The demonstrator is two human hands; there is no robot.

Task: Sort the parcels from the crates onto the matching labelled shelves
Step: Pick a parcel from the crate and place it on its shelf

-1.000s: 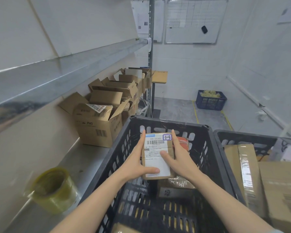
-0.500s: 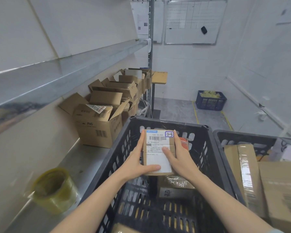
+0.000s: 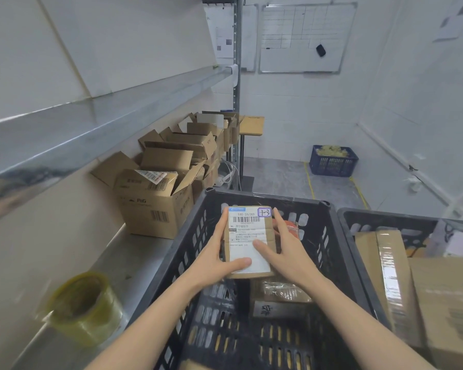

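Observation:
A small brown parcel (image 3: 249, 236) with a white shipping label and a handwritten "1-3" tag is held up over the black crate (image 3: 332, 236). My left hand (image 3: 214, 255) grips its left side, thumb across the lower label. My right hand (image 3: 284, 249) grips its right side, thumb on the label. More parcels (image 3: 278, 300) lie at the crate's bottom, one orange-red parcel (image 3: 292, 228) behind my right hand. A second black crate (image 3: 385, 217) on the right holds larger taped boxes (image 3: 390, 276).
A metal shelf (image 3: 134, 249) on the left carries open cardboard boxes (image 3: 155, 204) and a roll of yellowish tape (image 3: 83, 308). An upper shelf (image 3: 91, 121) runs above it. A blue basket (image 3: 332, 161) stands on the floor by the far wall under a whiteboard (image 3: 300, 36).
Both hands have lifted the parcel slightly higher over the crate and tipped its label more towards me.

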